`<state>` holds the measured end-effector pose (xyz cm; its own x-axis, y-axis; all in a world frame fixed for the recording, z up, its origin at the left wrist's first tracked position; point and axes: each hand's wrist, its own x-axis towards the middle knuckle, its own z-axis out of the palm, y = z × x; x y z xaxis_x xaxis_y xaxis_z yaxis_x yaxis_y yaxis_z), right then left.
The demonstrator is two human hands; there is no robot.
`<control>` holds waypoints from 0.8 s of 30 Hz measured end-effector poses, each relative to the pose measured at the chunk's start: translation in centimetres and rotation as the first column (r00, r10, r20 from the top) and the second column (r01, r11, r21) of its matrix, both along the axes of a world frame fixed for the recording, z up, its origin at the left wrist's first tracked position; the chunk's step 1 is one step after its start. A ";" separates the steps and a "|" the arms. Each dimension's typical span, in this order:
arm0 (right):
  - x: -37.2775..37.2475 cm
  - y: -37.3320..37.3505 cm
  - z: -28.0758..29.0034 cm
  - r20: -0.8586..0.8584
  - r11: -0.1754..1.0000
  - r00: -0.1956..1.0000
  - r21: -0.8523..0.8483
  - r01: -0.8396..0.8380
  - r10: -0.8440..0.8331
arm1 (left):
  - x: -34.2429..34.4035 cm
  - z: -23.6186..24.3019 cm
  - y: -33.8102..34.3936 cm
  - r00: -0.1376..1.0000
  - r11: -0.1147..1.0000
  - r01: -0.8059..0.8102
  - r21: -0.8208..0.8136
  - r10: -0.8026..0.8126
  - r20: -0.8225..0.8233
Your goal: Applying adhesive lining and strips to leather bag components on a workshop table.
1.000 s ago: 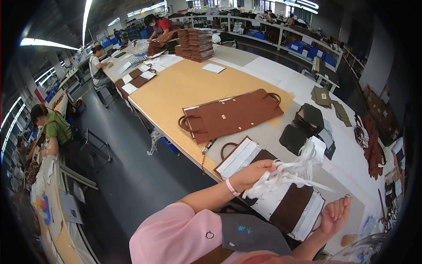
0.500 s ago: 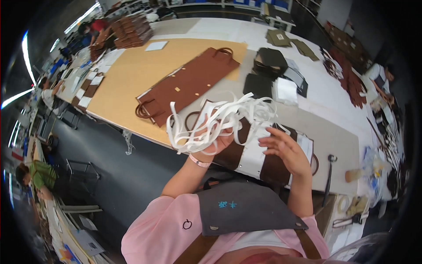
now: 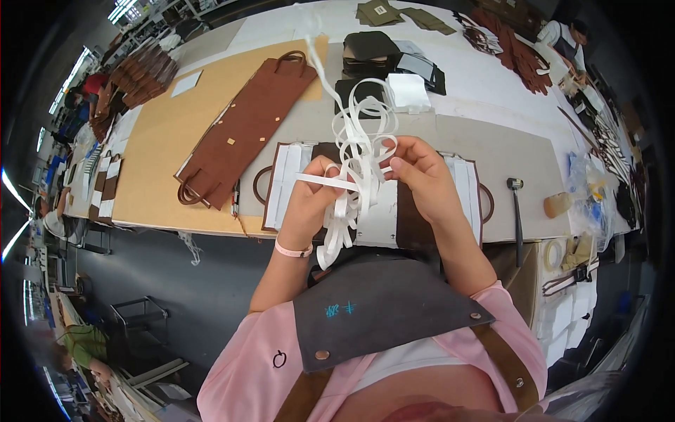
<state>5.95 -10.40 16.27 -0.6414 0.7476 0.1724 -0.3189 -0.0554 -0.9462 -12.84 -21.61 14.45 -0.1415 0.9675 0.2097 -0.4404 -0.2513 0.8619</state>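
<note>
A tangled bunch of narrow white tape hangs between my hands, its loops reaching up and its lower strands dangling. My left hand is closed on the tape, with one flat strip running across its fingers. On the other side my right hand pinches part of the bunch between thumb and fingertips. Beneath both hands lies an opened-out dark brown and white bag piece with round brown handles, partly hidden by my arms and the tape.
Left of it lies a flat reddish-brown bag panel with handles. Black folded pieces and a white stack are farther back. On the right are a hammer and a jar. Other people work around the tables.
My left hand has gripped the tape and drawn it together in front of me. The right hand, open before, now pinches it. The view has shifted, and one strand swings up high.
</note>
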 end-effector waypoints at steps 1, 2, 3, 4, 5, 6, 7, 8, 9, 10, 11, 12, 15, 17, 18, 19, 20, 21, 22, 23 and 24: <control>0.3 0.1 -0.1 -0.015 0.998 0.999 -0.048 -0.050 0.049 | -0.3 -0.2 0.0 0.999 1.000 0.006 0.013 -0.005 -0.036; 0.5 0.1 -0.1 -0.036 0.991 0.995 -0.093 -0.099 0.096 | -0.3 -0.4 0.1 0.999 1.000 0.009 0.008 -0.009 -0.036; 0.6 0.0 -0.2 -0.036 0.991 0.995 -0.097 -0.096 0.093 | -0.3 -0.5 0.1 0.998 1.000 0.016 -0.017 -0.017 -0.061; 0.6 -0.1 -0.2 -0.060 0.992 0.994 -0.085 -0.091 0.086 | -0.2 -0.6 0.2 0.996 0.999 0.023 -0.042 -0.026 -0.085; 0.7 -0.1 -0.2 -0.083 0.994 0.993 -0.072 -0.087 0.081 | 0.7 0.3 0.2 1.000 0.996 0.020 -0.088 -0.021 -0.014; 0.8 0.0 -0.3 -0.083 0.993 0.993 -0.076 -0.086 0.080 | 1.0 0.8 0.1 1.000 0.996 0.021 -0.091 -0.022 -0.013; 0.8 0.1 -0.4 -0.119 0.984 0.982 -0.088 -0.155 0.144 | 1.2 1.2 0.1 0.999 0.986 0.052 -0.158 -0.050 0.019; 0.9 0.1 -0.5 -0.155 0.969 0.965 -0.096 -0.227 0.211 | 1.3 1.3 0.0 0.996 0.972 0.082 -0.221 -0.072 0.053; 1.0 -0.1 -0.4 -0.154 0.969 0.965 -0.097 -0.229 0.213 | 0.5 0.0 -0.1 0.981 0.968 0.183 -0.172 -0.168 0.098; 1.2 -0.4 -0.2 -0.146 0.960 0.963 -0.136 -0.245 0.225 | 0.5 -0.3 -0.3 0.981 0.968 0.180 -0.173 -0.165 0.100; 1.3 -0.5 0.0 -0.139 0.951 0.962 -0.175 -0.256 0.233 | 0.5 -0.4 -0.5 0.996 0.982 0.080 -0.169 -0.084 -0.019; 1.6 -0.4 -0.3 -0.138 0.951 0.963 -0.175 -0.254 0.232 | 0.6 -0.4 -0.5 0.991 0.988 -0.020 -0.154 -0.001 -0.137; 2.6 0.4 -1.6 -0.220 0.929 0.947 -0.237 -0.285 0.235 | -0.2 -0.1 -0.6 0.987 0.972 -0.159 -0.170 0.151 -0.062; 3.2 0.7 -2.0 -0.282 0.932 0.947 -0.277 -0.233 0.152 | -2.1 -0.4 -1.0 0.979 0.976 -0.173 -0.133 0.186 0.088; 3.3 0.8 -2.6 -0.283 0.933 0.948 -0.279 -0.229 0.148 | -2.9 -0.9 -1.3 0.979 0.976 -0.169 -0.135 0.182 0.087; 3.5 0.7 -3.5 -0.271 0.909 0.937 -0.291 -0.298 0.220 | -3.4 -1.3 -1.7 0.998 0.980 -0.021 -0.197 0.033 0.059; 3.6 0.4 -4.1 -0.259 0.879 0.920 -0.306 -0.366 0.294 | -3.6 -1.6 -1.9 0.992 0.957 0.124 -0.262 -0.116 0.043; 3.6 -0.8 -3.8 -0.044 0.855 0.952 -0.429 -0.291 0.303 | -3.1 -1.4 -2.2 0.938 0.890 0.347 -0.297 -0.335 0.092; 2.9 -2.3 -3.8 -0.058 0.813 0.921 -0.453 -0.367 0.384 | -2.5 -3.4 -2.1 0.895 0.885 0.344 -0.315 -0.410 -0.174; 2.9 -2.8 -5.0 -0.022 0.812 0.910 -0.443 -0.380 0.414 | -1.2 -4.1 -2.1 0.767 0.844 0.363 -0.395 -0.511 -0.388; 2.7 -3.4 -5.6 0.015 0.808 0.893 -0.434 -0.399 0.449 | 0.4 -3.3 -2.6 0.683 0.830 0.328 -0.450 -0.538 -0.493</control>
<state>8.64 -13.78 10.68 -0.9069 0.3815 -0.1790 -0.0669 -0.5497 -0.8327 -12.48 -24.20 11.11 0.3578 0.9099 -0.2098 0.1784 0.1539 0.9718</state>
